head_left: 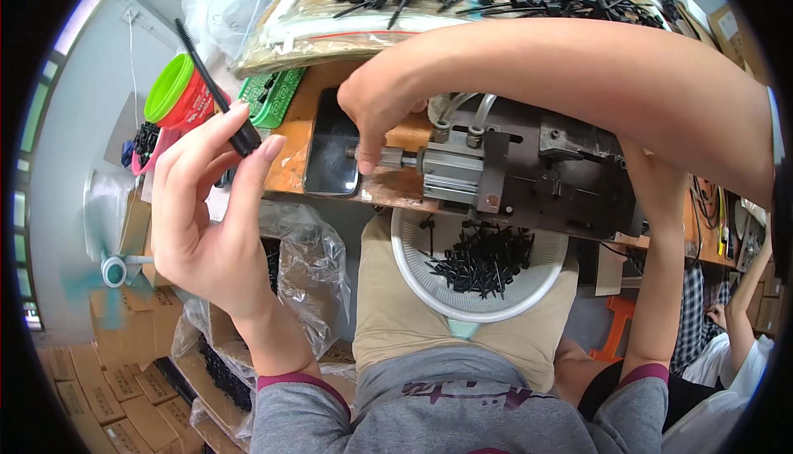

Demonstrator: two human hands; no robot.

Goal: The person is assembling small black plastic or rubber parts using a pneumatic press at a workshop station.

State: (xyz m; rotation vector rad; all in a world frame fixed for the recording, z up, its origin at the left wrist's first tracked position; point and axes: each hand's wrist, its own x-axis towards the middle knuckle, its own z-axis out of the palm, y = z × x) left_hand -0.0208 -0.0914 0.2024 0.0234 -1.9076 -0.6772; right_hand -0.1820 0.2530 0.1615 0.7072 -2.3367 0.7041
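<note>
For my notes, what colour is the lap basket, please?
The basket is white, showing best in head view.

Black brush [212,86], white basket [496,312]

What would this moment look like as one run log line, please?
left hand: pinching black brush wand, bristles up | right hand: hidden behind another arm | lap: white basket with black parts
</note>
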